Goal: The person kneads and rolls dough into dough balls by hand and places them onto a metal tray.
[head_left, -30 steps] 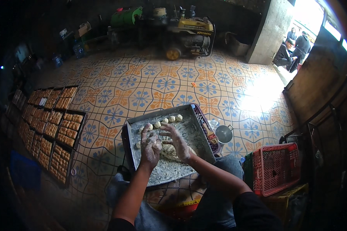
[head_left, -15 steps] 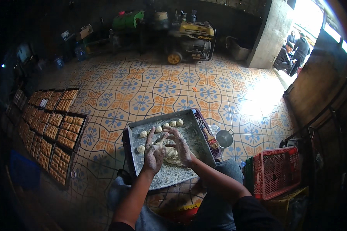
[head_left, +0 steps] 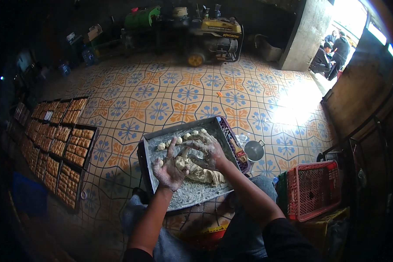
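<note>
A flour-dusted metal tray in front of me holds a large lump of pale dough and a row of small dough balls along its far side. My left hand, coated in flour, is over the tray's left part with its fingers spread and palm turned up. Some dough shows by its fingers; whether it rests on them I cannot tell. My right hand, also floury, hovers above the dough lump with bent fingers apart, reaching toward the left hand. No object shows in its grasp.
Under the tray sits a purple crate. A brush and a metal pot lie to its right, near a red crate. Baked-bread trays cover the left floor. A generator stands at the back; people are outside the doorway.
My hands have moved apart a little; the left has dropped lower and turned outward, the right has tilted and uncovered more of the dough lump. The view has shifted slightly.
</note>
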The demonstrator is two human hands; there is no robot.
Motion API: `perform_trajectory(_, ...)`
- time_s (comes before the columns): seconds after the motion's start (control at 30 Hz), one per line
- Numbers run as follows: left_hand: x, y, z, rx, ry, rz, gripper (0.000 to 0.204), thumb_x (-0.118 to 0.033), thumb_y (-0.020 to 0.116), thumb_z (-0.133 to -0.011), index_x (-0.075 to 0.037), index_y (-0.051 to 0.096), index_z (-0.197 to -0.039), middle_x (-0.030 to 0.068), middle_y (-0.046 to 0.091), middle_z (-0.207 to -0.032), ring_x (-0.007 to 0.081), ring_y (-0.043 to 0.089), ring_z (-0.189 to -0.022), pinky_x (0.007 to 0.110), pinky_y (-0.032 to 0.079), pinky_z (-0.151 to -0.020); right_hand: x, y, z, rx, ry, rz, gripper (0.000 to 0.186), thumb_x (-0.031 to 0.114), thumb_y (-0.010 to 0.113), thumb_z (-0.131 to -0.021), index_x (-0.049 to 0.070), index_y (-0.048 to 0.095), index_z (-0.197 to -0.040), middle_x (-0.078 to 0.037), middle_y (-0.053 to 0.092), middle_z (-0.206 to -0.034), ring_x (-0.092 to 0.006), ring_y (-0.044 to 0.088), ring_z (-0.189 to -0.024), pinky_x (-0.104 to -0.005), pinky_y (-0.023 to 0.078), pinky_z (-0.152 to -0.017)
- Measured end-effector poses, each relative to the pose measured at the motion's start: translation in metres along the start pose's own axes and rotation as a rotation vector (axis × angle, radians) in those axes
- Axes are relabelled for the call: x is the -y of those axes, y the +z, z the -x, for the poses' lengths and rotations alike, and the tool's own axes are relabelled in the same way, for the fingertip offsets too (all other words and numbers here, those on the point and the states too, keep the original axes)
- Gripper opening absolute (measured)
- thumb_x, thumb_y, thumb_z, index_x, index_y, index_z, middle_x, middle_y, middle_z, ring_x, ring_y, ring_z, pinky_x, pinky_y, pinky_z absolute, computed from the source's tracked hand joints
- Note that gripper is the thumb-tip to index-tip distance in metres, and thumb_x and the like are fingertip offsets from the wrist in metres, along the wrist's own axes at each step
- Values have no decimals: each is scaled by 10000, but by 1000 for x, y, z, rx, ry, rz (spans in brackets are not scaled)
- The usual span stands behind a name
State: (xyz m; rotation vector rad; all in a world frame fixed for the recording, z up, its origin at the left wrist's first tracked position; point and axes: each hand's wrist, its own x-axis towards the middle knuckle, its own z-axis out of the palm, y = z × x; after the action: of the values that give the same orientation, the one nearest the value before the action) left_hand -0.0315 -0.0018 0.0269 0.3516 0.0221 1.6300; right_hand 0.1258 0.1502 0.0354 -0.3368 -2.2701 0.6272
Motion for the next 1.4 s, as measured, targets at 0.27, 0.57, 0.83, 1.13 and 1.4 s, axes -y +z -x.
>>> perform_trajectory(0.27,-12,-6,5,-158,-183,-111,958,-649,509,-878,-168,187,-1641,254,397,-1553,319,678,-1051,374,612,-750,-10,-10,9,11,-53,14,457,271,852,-758,115,725,-1169,-111,678,-1247,-372,604,-1182,-468,469,-1021)
perform_trajectory(0.57,-11,14,-2,-227,-219,-403,1028,-697,501,-866,-92,185,-1635,177,412,-1563,241,639,-1146,276,567,-672,-33,7,32,110,-31,-148,539,267,861,-755,80,673,-1224,-132,667,-1255,-425,574,-1233,-477,455,-1069)
perform_trajectory(0.83,-18,27,-3,-113,-216,-528,1087,-718,556,-831,-97,168,-1634,218,460,-1508,285,615,-1225,322,587,-853,9,-7,19,-98,-212,-33,251,199,812,-724,169,774,-970,-23,735,-1011,-317,688,-970,-469,521,-927)
perform_trajectory(1.13,-9,37,0,61,-158,47,1149,-896,368,-831,-141,91,-1653,215,384,-1575,343,545,-1295,395,522,-978,50,-2,-3,-167,30,-165,359,355,677,-894,160,742,-1188,-107,694,-1204,-357,570,-1211,-507,375,-1081)
perform_trajectory(1.4,11,20,-4,18,-152,-143,957,-804,369,-920,-292,34,-1656,169,217,-1672,332,371,-1467,494,292,-1199,45,35,-1,-272,166,-240,758,647,329,-994,94,467,-1494,-187,385,-1568,-372,354,-1459,-525,249,-1181)
